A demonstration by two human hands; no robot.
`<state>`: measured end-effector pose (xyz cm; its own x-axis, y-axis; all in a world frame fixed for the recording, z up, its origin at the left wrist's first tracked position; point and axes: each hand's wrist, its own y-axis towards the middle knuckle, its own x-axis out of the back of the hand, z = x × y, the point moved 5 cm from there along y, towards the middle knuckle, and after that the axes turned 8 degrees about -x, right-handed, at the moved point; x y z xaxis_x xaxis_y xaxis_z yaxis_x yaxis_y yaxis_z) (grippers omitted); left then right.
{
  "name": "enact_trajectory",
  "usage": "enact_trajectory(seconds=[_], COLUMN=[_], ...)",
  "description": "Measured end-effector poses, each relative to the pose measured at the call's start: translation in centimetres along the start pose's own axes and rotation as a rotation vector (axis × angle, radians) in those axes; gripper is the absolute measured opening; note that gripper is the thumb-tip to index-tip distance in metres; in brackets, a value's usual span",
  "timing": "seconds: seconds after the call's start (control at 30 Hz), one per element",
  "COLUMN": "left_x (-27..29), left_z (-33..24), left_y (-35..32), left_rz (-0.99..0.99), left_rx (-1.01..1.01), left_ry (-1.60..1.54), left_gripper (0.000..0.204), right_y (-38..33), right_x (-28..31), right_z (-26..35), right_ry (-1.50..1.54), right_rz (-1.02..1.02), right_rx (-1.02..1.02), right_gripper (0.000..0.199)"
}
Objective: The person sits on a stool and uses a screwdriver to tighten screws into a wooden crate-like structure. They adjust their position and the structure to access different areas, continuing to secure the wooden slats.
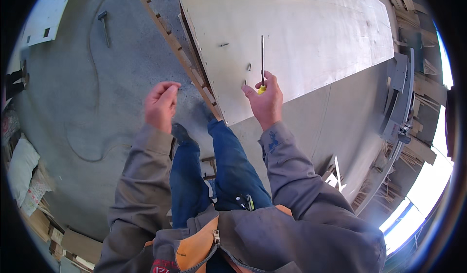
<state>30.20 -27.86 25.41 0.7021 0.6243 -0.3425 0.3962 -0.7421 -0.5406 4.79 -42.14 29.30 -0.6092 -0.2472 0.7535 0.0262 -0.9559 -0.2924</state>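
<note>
My right hand (267, 99) holds a screwdriver by its yellow handle (262, 89), its long metal shaft (262, 54) pointing away from me over a pale wooden panel (301, 35). Two loose screws (249, 67) (224, 44) are on the panel, and another small screw-like piece shows beside my right thumb. Left of the panel, my left hand (161, 106) is raised with thumb and fingertips pressed together; anything they pinch is too small to make out. Between the hands, a notched wooden strip (177, 49) runs along the panel's left edge.
A hammer (104, 27) lies on the grey floor (121, 78) at the far left, near a winding cable (91, 54). A grey machine (396, 95) stands at the right, with stacked timber behind it. White sacks (23, 163) are at the left edge. My legs are below the panel.
</note>
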Motion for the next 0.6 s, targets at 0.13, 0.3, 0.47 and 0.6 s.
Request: enact_trajectory(seconds=[0.13, 0.3, 0.47, 0.6], left_x=[-9.3, -13.4, -15.1, -15.1], left_z=[-3.7, -3.2, -2.7, -2.5], left_y=[4.3, 9.2, 11.2, 11.4], left_rz=[0.145, 0.234, 0.325, 0.330], left_rx=[-0.424, -0.620, -0.623, -0.649], left_ry=[0.991, 1.358, 1.431, 1.495], left_gripper=[0.028, 0.032, 0.021, 0.019], right_y=[1.9, 2.6, 3.1, 3.1], right_x=[-1.5, -1.6, -1.8, -1.8], right_z=[0.7, 0.5, 0.0, 0.7], right_ry=[-0.014, 0.001, 0.002, -0.032], right_rz=[0.040, 0.066, 0.062, 0.052], right_rx=[0.015, 0.017, 0.131, 0.135], right_gripper=[0.065, 0.059, 0.045, 0.035])
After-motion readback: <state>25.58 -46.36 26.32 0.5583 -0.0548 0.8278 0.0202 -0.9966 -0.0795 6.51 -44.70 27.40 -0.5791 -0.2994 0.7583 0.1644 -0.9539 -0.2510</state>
